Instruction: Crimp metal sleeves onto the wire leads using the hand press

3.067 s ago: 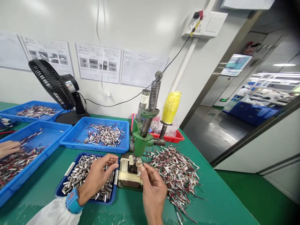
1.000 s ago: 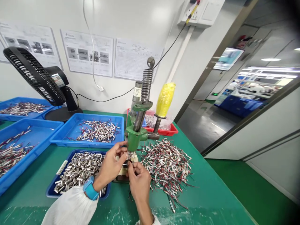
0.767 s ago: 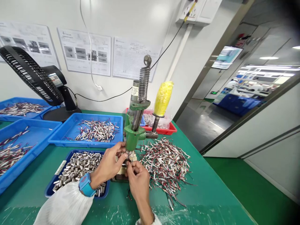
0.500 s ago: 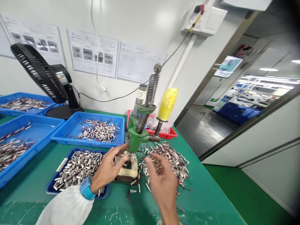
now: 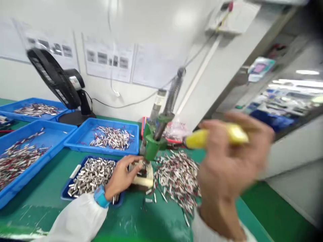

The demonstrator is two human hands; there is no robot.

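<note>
The green press (image 5: 152, 146) is set on the green bench (image 5: 121, 222), and its yellow handle (image 5: 196, 139) is extended nearly level to the right of the press. The handle is gripped by the right hand (image 5: 229, 161), with the fingers wrapped around it; that hand is blurred. The left hand (image 5: 123, 176) is placed at the lower left of the press, beside its tip and over the pale base block (image 5: 141, 181). Its fingers are bent, with the thumb held apart; whether anything is pinched cannot be told. Just right of the press, small silvery wired parts (image 5: 178, 178) are heaped. Near the press on its left, metal cylinders (image 5: 97, 173) are held in a dark blue tray (image 5: 66, 193). Left of the press and farther back, a light blue tray (image 5: 84, 134) is partly filled with wired pieces. Well left of the press, a black fan (image 5: 52, 77) is seen. Directly behind the press, a red tray (image 5: 143, 126) is partly hidden.
</note>
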